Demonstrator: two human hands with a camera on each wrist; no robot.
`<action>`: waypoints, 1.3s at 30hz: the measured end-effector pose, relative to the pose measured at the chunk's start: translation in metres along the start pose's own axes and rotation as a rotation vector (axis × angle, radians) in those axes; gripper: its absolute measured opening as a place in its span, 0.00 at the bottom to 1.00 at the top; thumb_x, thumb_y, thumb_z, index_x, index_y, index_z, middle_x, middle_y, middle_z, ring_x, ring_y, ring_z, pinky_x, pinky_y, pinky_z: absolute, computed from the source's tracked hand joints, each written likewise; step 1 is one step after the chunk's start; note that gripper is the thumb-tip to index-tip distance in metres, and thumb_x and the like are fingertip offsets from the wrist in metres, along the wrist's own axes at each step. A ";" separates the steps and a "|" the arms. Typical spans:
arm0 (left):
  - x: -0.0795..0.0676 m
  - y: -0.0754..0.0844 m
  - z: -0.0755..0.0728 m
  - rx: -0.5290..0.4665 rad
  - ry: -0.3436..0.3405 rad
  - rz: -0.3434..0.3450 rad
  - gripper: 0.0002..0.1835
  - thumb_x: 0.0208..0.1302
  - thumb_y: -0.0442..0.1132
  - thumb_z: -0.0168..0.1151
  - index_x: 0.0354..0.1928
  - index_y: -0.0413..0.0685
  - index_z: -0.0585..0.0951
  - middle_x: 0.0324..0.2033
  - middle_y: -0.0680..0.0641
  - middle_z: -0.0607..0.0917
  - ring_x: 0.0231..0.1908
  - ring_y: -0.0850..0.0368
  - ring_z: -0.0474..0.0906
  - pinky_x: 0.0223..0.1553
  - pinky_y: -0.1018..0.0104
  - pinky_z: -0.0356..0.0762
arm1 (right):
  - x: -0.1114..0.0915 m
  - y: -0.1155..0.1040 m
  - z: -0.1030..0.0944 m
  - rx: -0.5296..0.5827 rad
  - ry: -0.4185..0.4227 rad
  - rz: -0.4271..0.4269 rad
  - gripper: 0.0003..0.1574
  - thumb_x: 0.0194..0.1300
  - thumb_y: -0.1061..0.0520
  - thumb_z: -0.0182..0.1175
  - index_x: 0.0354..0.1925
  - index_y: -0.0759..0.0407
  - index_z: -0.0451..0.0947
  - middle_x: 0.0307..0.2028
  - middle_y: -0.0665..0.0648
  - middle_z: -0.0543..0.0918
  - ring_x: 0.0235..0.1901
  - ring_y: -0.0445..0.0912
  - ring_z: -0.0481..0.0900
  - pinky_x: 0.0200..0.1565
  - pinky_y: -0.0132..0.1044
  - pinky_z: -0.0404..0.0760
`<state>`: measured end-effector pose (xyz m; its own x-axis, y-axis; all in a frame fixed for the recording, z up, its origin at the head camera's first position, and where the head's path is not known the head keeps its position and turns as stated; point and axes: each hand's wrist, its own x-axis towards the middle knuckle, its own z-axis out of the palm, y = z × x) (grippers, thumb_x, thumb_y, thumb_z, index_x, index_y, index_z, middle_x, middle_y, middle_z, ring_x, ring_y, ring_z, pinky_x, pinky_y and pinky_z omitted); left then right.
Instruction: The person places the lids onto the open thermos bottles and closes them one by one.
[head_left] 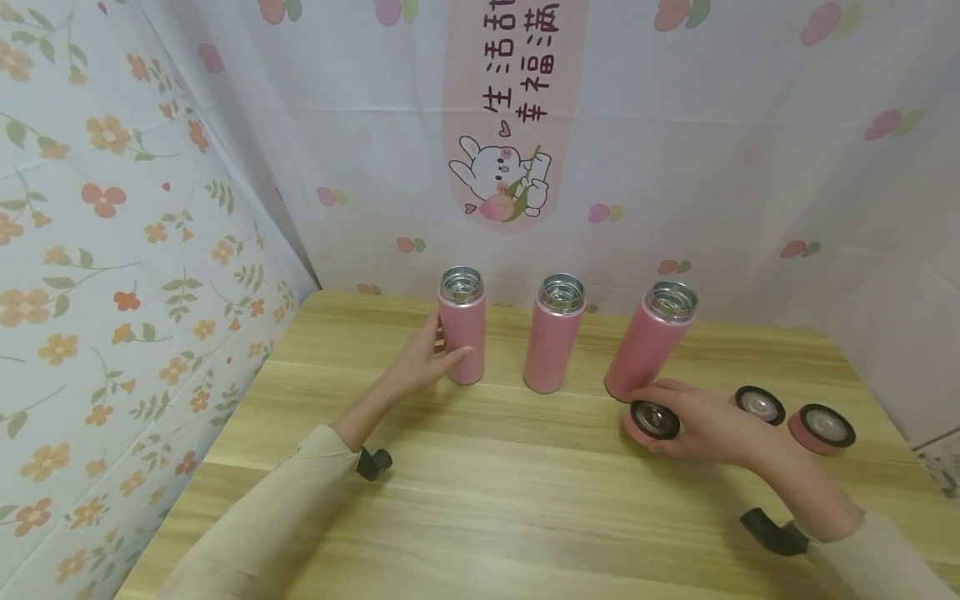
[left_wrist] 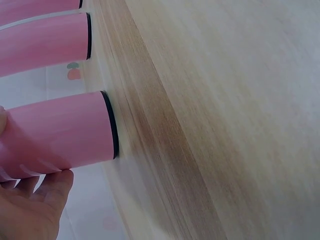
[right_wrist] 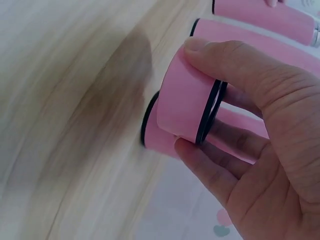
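My left hand (head_left: pixel 417 365) grips smooth cylindrical bottle (head_left: pixel 463 332); right hand (head_left: pixel 708 423) pinches round, black-rimmed lid (head_left: pixel 654 420) over wood-grained table (head_left: pixel 510 500).

The bottles (head_left: pixel 551 350) are plain pink, with silver necks (head_left: pixel 462 294) and black bases (left_wrist: pixel 113 125). The lids (right_wrist: pixel 185 97) are pink with black rims (right_wrist: pixel 207 114); their insides (head_left: pixel 828 423) look greyish, though too small to be sure. The table (head_left: pixel 480 500) is yellow-brown, streaked with wood grain. The side cloth (head_left: pixel 112 275) is white with orange flowers and green leaves; the back cloth (head_left: pixel 360 150) is pale, dotted with pink and purple motifs, its pink panel (head_left: pixel 465 83) bearing a white rabbit (head_left: pixel 491 165). The sleeves (head_left: pixel 270 500) are cream.
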<state>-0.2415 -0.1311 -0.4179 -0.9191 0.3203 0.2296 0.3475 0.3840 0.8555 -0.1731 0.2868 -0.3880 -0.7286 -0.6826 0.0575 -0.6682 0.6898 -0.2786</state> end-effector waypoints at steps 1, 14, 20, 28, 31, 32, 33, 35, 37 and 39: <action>0.000 0.000 0.000 -0.001 -0.001 -0.002 0.43 0.58 0.48 0.66 0.70 0.54 0.52 0.60 0.45 0.68 0.56 0.48 0.69 0.50 0.56 0.72 | 0.001 -0.001 0.000 0.001 0.003 -0.007 0.40 0.44 0.52 0.75 0.56 0.54 0.73 0.52 0.55 0.75 0.51 0.48 0.72 0.46 0.47 0.75; 0.001 -0.002 0.000 -0.007 -0.007 0.033 0.44 0.59 0.47 0.65 0.71 0.55 0.49 0.61 0.44 0.67 0.56 0.48 0.69 0.50 0.54 0.72 | 0.019 -0.018 -0.005 0.001 0.023 -0.091 0.38 0.43 0.53 0.75 0.54 0.55 0.73 0.45 0.51 0.75 0.43 0.46 0.75 0.42 0.43 0.77; 0.000 0.000 -0.001 -0.007 -0.014 0.041 0.44 0.60 0.47 0.64 0.71 0.54 0.48 0.61 0.43 0.67 0.56 0.46 0.69 0.50 0.54 0.72 | 0.025 -0.025 -0.011 0.020 -0.011 -0.062 0.40 0.43 0.52 0.75 0.56 0.56 0.72 0.47 0.52 0.74 0.43 0.47 0.75 0.43 0.42 0.77; 0.000 0.000 -0.001 -0.003 -0.016 0.047 0.45 0.61 0.47 0.64 0.71 0.55 0.47 0.63 0.43 0.65 0.57 0.45 0.68 0.50 0.53 0.72 | 0.031 -0.033 -0.015 0.003 -0.031 -0.045 0.41 0.45 0.50 0.75 0.57 0.54 0.72 0.47 0.51 0.73 0.45 0.46 0.73 0.44 0.42 0.77; 0.000 0.000 -0.001 0.006 -0.021 0.037 0.45 0.61 0.47 0.63 0.72 0.55 0.46 0.64 0.44 0.64 0.58 0.46 0.68 0.50 0.55 0.72 | 0.033 -0.036 -0.017 0.002 -0.035 -0.046 0.40 0.45 0.50 0.75 0.57 0.53 0.72 0.46 0.51 0.74 0.45 0.45 0.73 0.44 0.42 0.77; 0.000 0.000 -0.001 0.008 -0.022 0.034 0.45 0.61 0.47 0.63 0.72 0.54 0.46 0.64 0.44 0.64 0.58 0.46 0.67 0.50 0.56 0.72 | 0.034 -0.037 -0.017 0.001 -0.035 -0.051 0.40 0.45 0.50 0.75 0.57 0.53 0.72 0.46 0.51 0.74 0.45 0.45 0.73 0.43 0.41 0.77; 0.000 -0.001 0.000 0.009 -0.023 0.030 0.45 0.61 0.47 0.63 0.72 0.54 0.46 0.64 0.45 0.64 0.58 0.46 0.67 0.50 0.57 0.72 | 0.035 -0.037 -0.018 -0.001 -0.033 -0.059 0.40 0.45 0.50 0.75 0.57 0.53 0.72 0.46 0.51 0.74 0.45 0.46 0.73 0.43 0.42 0.77; -0.001 -0.001 0.000 0.009 -0.021 0.029 0.45 0.61 0.47 0.64 0.71 0.54 0.47 0.64 0.45 0.63 0.58 0.47 0.67 0.51 0.57 0.72 | 0.037 -0.039 -0.019 -0.005 -0.030 -0.074 0.41 0.45 0.50 0.75 0.57 0.54 0.72 0.46 0.52 0.74 0.44 0.46 0.73 0.43 0.41 0.77; -0.001 -0.001 0.000 0.008 -0.018 0.029 0.45 0.61 0.47 0.63 0.71 0.54 0.47 0.64 0.45 0.63 0.58 0.46 0.67 0.51 0.56 0.72 | 0.040 -0.040 -0.020 -0.009 -0.025 -0.086 0.41 0.45 0.50 0.75 0.57 0.54 0.72 0.45 0.51 0.75 0.44 0.46 0.73 0.42 0.41 0.78; -0.001 -0.002 0.000 0.007 -0.014 0.024 0.44 0.61 0.48 0.63 0.71 0.54 0.47 0.64 0.46 0.63 0.58 0.47 0.67 0.51 0.57 0.72 | 0.042 -0.041 -0.021 -0.014 -0.026 -0.093 0.41 0.45 0.50 0.75 0.58 0.54 0.72 0.46 0.51 0.75 0.44 0.45 0.74 0.42 0.40 0.78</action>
<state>-0.2414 -0.1319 -0.4198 -0.9078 0.3419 0.2430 0.3705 0.3821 0.8466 -0.1797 0.2349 -0.3538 -0.6591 -0.7498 0.0581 -0.7352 0.6261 -0.2599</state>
